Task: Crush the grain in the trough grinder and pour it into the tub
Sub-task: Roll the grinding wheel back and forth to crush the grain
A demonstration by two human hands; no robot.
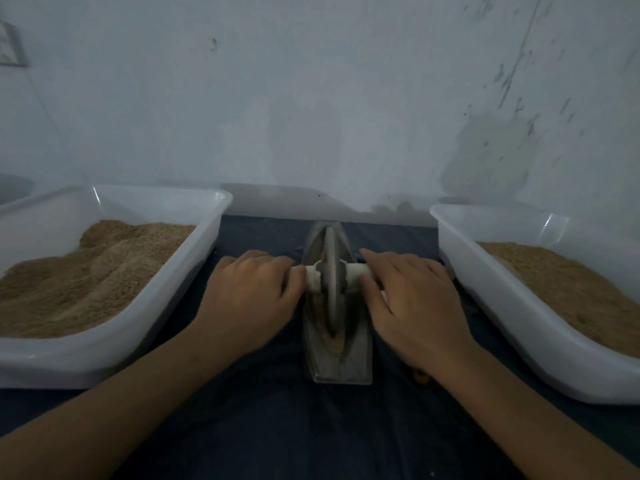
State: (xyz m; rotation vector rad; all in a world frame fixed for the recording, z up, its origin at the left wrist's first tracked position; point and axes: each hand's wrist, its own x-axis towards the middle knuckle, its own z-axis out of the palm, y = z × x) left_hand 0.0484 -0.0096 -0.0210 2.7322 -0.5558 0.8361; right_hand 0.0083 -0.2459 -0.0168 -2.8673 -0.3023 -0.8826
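Note:
A grey boat-shaped trough grinder (353, 362) lies lengthwise on the dark cloth in front of me. Its metal wheel (330, 289) stands upright in the groove, and brown grain (337, 337) lies in the trough around the wheel. A pale axle handle (353, 271) runs through the wheel to both sides. My left hand (249, 296) rests on the left end of the axle with the fingers laid over it. My right hand (415, 299) covers the right end the same way. Both palms face down.
A white plastic tub (194, 268) of brown ground grain stands at the left, and a second white tub (485, 296) with grain stands at the right. A pale stained wall closes the back. Dark cloth (311, 434) covers the surface near me.

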